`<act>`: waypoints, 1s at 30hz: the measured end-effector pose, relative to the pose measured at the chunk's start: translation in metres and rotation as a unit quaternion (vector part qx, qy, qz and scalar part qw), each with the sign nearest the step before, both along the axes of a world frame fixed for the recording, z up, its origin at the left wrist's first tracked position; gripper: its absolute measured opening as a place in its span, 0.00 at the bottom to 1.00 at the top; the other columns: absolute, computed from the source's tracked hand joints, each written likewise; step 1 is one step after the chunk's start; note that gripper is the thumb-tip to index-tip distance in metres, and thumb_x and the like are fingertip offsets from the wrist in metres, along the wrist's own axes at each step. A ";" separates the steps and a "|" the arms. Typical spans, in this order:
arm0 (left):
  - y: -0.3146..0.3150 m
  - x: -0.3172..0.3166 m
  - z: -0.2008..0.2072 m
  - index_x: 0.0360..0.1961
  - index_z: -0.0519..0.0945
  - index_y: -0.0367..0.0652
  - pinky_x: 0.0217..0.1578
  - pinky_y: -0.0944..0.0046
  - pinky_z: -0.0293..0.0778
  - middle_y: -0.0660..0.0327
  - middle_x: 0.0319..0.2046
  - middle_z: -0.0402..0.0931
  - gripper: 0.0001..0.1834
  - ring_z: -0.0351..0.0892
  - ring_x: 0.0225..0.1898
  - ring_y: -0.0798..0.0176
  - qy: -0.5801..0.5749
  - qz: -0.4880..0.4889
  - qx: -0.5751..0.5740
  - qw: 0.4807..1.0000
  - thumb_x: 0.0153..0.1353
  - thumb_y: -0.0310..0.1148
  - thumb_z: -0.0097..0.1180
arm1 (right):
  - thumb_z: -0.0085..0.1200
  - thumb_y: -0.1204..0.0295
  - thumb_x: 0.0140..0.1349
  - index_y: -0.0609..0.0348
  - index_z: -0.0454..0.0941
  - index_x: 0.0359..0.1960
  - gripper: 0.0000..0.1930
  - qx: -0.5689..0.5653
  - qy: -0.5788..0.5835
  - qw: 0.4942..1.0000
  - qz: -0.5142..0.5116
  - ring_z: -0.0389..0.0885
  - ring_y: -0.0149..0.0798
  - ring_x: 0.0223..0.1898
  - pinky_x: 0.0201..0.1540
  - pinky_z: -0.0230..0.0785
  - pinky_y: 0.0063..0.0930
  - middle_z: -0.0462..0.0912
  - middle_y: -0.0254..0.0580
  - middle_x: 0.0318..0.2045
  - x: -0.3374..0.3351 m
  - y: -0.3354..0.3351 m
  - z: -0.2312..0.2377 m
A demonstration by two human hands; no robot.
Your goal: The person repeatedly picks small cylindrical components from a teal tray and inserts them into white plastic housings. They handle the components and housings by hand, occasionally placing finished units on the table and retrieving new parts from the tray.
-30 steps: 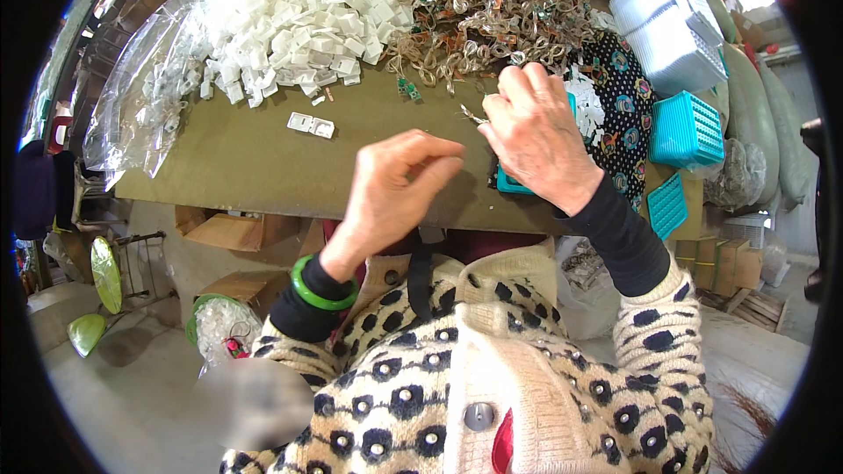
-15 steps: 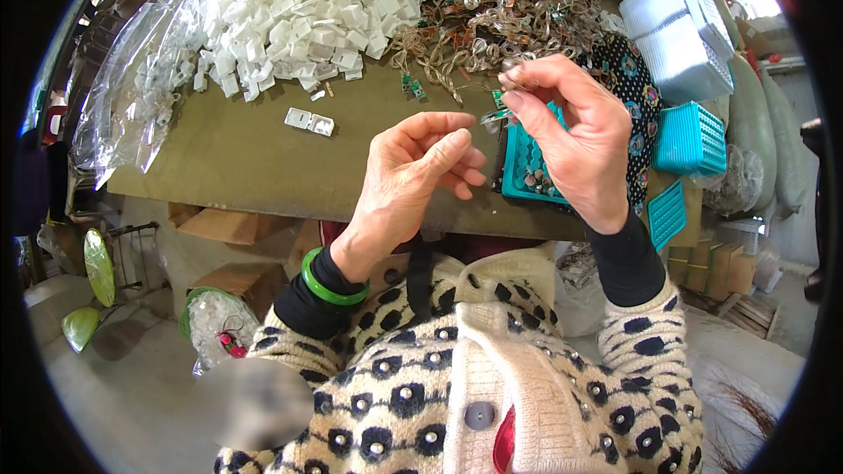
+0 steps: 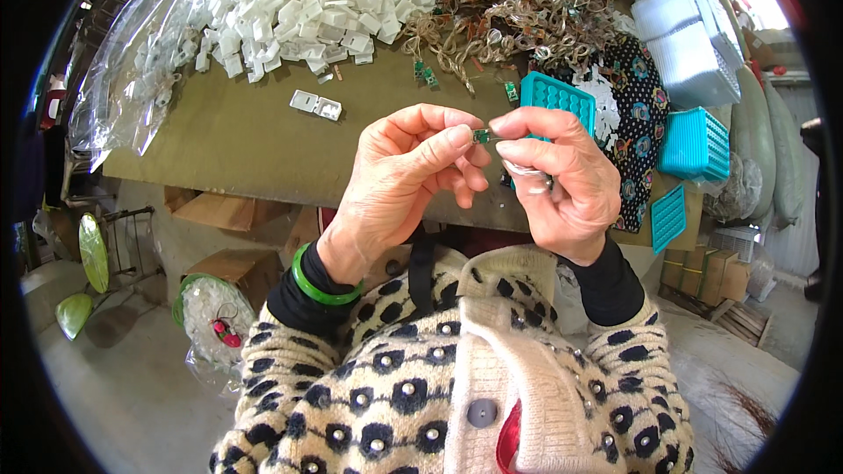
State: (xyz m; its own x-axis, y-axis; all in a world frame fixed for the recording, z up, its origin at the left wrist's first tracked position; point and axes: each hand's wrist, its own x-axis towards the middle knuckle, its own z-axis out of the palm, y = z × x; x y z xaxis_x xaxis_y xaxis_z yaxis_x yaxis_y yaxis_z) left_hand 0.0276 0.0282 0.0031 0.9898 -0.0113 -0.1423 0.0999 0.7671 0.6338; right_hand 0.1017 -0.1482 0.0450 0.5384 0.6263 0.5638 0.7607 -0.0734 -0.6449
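My left hand [image 3: 399, 167] pinches a small green circuit board [image 3: 480, 136] between thumb and forefinger, above the table's front part. Close on its right, my right hand [image 3: 566, 180] is closed, thumb and forefinger at the thin wire end beside the board. A pale, shiny loop of cable [image 3: 525, 170] shows in its curled fingers; how it joins the board is hard to see. A small white plastic case [image 3: 316, 105] lies opened flat on the table, left of my hands. Behind my right hand stands a turquoise tray [image 3: 558, 98] with round pockets, partly hidden.
White plastic cases [image 3: 307, 4] are heaped at the back, beside a tangle of clear cables [image 3: 536, 0] with green boards. A clear plastic bag [image 3: 145, 61] lies left. Stacked turquoise trays [image 3: 694, 145], clear trays [image 3: 685, 31] and a patterned cloth [image 3: 641, 114] are right.
My right hand has come down and left to meet my left hand. The circuit board, earlier at my right fingers, is now in the left pinch. The view has shifted slightly.
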 end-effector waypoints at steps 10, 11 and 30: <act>-0.001 -0.006 0.010 0.46 0.79 0.34 0.36 0.71 0.80 0.61 0.36 0.81 0.13 0.82 0.35 0.70 -0.142 0.071 0.388 0.908 0.59 0.17 0.59 | 0.64 0.83 0.51 0.63 0.79 0.37 0.11 -0.095 0.057 0.992 -0.062 0.81 0.44 0.37 0.39 0.74 0.30 0.82 0.44 0.35 -0.009 0.001 0.003; -0.003 -0.005 0.011 0.47 0.78 0.34 0.36 0.71 0.80 0.61 0.36 0.81 0.14 0.82 0.34 0.70 -0.159 0.090 0.410 0.894 0.59 0.17 0.59 | 0.64 0.84 0.51 0.63 0.79 0.36 0.11 -0.077 0.038 0.993 -0.076 0.81 0.43 0.34 0.36 0.73 0.30 0.82 0.43 0.33 -0.011 0.002 0.000; -0.011 -0.013 -0.010 0.38 0.74 0.39 0.21 0.68 0.72 0.60 0.28 0.74 0.12 0.75 0.24 0.65 0.022 -0.049 -0.146 0.988 0.70 0.39 0.54 | 0.56 0.82 0.57 0.64 0.77 0.31 0.01 0.035 0.398 0.916 -0.030 0.79 0.25 0.29 0.33 0.71 0.21 0.80 0.33 0.27 -0.016 0.003 -0.019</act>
